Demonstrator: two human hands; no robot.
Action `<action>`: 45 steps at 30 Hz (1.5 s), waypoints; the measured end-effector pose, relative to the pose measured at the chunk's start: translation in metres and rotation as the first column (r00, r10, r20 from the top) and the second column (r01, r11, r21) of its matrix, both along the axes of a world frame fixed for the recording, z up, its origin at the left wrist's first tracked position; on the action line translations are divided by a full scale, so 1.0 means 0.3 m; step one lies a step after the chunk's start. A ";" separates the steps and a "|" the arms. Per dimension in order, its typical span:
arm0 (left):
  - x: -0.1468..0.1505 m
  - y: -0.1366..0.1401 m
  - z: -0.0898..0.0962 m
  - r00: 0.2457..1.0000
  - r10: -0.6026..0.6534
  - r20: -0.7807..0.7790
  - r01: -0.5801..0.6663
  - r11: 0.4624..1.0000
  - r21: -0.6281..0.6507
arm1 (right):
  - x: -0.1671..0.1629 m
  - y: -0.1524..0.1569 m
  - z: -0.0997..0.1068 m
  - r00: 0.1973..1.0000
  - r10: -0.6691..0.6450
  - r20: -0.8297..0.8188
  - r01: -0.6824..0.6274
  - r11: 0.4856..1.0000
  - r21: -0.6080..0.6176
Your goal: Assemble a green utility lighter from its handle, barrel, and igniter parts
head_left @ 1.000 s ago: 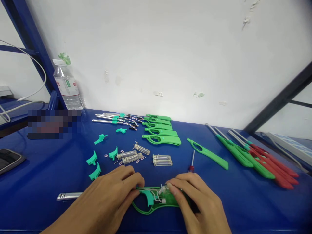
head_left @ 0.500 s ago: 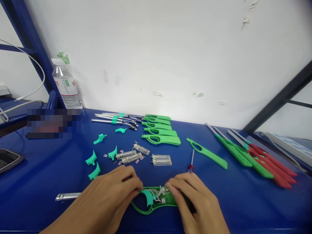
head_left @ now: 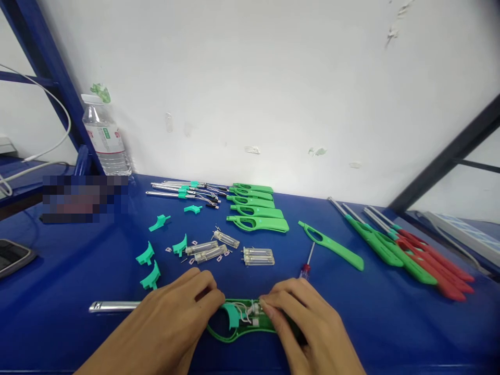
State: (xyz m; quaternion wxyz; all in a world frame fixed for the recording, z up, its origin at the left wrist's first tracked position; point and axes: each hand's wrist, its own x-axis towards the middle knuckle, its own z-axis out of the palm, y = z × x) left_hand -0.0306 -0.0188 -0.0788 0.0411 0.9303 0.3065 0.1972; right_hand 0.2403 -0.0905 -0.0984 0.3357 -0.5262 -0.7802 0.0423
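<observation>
L hand: I see fingertips pinching open green lighter shell on desk.
R hand: fingertips pressing its clear insert.

Two bare hands come in from the bottom of the frame — the left hand at lower left, the right hand at lower middle. No gloves, rings or watch show — the forearms are bare too, with no sleeves.

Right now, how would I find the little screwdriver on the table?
Start at the blue table. Just past the right hand lies the screwdriver, a thin metal stick with a small red handle. The lone green handle beside it is bigger, flat and all plastic.
</observation>
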 end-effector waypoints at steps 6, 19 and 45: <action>0.003 -0.004 0.001 0.997 -0.033 0.072 0.033 0.999 -0.002 | -0.001 0.000 0.006 1.000 -0.007 0.010 0.007 1.000 -0.017; 0.057 -0.019 -0.051 0.996 0.005 0.086 -0.002 0.999 -0.035 | 0.005 -0.001 -0.002 1.000 0.009 0.016 -0.008 1.000 -0.028; 0.078 -0.026 0.055 0.961 -0.087 -0.264 0.076 0.996 -0.054 | 0.005 -0.003 -0.012 1.000 -0.007 0.001 0.007 0.999 -0.033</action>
